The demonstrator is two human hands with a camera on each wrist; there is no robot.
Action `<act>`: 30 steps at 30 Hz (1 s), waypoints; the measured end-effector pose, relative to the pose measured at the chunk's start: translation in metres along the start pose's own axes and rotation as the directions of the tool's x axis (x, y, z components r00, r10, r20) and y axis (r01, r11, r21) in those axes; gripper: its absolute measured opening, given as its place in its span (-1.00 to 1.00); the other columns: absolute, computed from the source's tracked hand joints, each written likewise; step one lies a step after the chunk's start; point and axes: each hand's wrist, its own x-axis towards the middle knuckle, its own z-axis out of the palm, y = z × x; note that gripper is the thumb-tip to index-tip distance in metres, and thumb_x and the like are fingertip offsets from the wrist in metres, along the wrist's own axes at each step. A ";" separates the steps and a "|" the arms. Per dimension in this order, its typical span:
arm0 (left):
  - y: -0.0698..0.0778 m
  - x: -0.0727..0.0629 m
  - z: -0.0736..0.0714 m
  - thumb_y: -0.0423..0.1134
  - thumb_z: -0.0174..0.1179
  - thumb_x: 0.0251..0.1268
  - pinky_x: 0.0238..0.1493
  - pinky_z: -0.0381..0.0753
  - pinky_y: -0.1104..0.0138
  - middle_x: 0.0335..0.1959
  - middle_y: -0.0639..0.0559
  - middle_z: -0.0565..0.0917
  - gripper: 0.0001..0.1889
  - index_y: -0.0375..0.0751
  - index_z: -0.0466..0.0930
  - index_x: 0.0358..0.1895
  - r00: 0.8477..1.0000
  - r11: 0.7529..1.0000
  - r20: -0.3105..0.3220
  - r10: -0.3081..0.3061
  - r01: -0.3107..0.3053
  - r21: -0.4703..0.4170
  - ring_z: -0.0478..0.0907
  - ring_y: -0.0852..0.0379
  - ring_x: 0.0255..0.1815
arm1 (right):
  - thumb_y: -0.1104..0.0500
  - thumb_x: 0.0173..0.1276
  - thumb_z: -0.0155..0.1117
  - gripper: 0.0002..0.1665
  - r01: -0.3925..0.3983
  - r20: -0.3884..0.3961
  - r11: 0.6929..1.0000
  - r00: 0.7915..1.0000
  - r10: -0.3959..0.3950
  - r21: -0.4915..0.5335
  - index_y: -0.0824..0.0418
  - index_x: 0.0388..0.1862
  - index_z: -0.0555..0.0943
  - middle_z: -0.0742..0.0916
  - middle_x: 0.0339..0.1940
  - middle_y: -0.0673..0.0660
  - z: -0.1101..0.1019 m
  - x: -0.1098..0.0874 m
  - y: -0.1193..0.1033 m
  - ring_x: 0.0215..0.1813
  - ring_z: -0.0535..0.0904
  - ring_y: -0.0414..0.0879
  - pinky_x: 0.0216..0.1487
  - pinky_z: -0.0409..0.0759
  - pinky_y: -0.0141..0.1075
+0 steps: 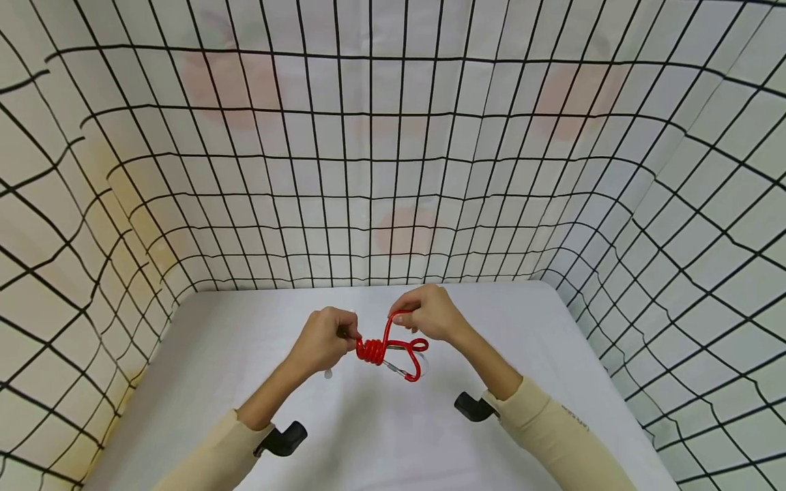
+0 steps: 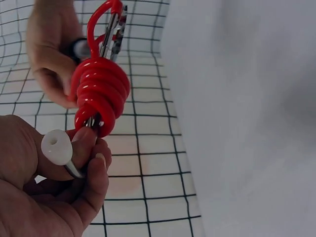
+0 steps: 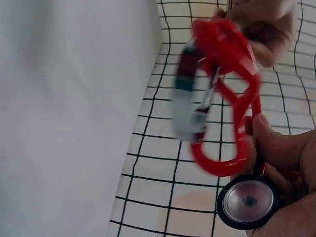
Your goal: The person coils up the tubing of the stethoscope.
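Note:
A stethoscope has its red tubing (image 1: 370,351) wound in a tight coil around its metal part. My left hand (image 1: 325,339) pinches the metal ear tube at one end of the coil, and a white ear tip (image 2: 57,147) sticks out beside the thumb. From the coil's other end hangs a red carabiner (image 3: 242,123) with a silver gate, next to a shiny silver strip (image 3: 184,94). With thumb and fingers, my right hand (image 1: 431,314) grips the free stretch of tubing by the round, dark-rimmed chest piece (image 3: 248,201). Both hands hold everything above the table.
A white table (image 1: 381,436) lies below the hands. Black wire grid (image 1: 368,157) rises at the back and both sides, with pale sheeting behind it. A dark wrist mount (image 1: 285,438) sits by the left sleeve, another (image 1: 474,407) by the right.

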 end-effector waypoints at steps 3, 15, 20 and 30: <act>0.006 -0.001 -0.003 -0.65 0.29 0.08 -0.50 0.59 0.38 -0.54 0.00 0.71 -0.72 -0.22 0.58 -0.62 0.999 1.000 0.041 0.010 -0.008 -0.026 0.51 0.19 -0.55 | 0.29 0.29 0.41 -0.91 -0.048 0.025 0.997 0.999 0.047 0.052 0.18 -0.28 0.82 0.75 -0.53 0.04 -0.002 0.002 0.006 -0.49 0.62 -0.11 -0.40 0.64 -0.27; 0.008 -0.003 0.006 -0.65 0.29 0.09 -0.55 0.53 0.40 -0.55 -0.08 0.72 -0.69 -0.22 0.53 -0.65 0.998 1.000 0.060 -0.026 0.025 0.003 0.47 0.17 -0.55 | 0.28 0.28 0.42 -0.92 -0.070 -0.045 0.991 0.996 0.076 0.118 0.19 -0.28 0.82 0.79 -0.44 0.15 -0.004 0.003 0.002 -0.48 0.62 -0.08 -0.39 0.65 -0.27; -0.007 0.004 0.010 -0.70 0.18 0.02 -0.57 0.48 0.41 -0.66 0.05 0.62 -0.69 -0.24 0.55 -0.67 0.999 0.993 -0.036 0.003 0.002 0.115 0.43 0.17 -0.56 | 0.30 0.27 0.42 -0.92 -0.029 -0.051 0.996 0.998 0.034 0.089 0.19 -0.31 0.82 0.80 -0.44 0.11 -0.003 -0.005 -0.015 -0.42 0.66 0.00 -0.37 0.68 -0.24; -0.034 0.019 0.008 -0.69 0.15 -0.01 -0.59 0.41 0.40 -0.63 0.01 0.66 -0.71 -0.22 0.54 -0.66 0.986 0.988 -0.168 -0.004 0.030 0.154 0.44 0.15 -0.57 | 0.30 0.22 0.45 -0.96 -0.072 0.271 0.993 0.961 0.044 0.094 0.24 -0.40 0.81 0.72 -0.59 0.09 0.006 -0.020 -0.036 -0.52 0.56 -0.12 -0.44 0.64 -0.30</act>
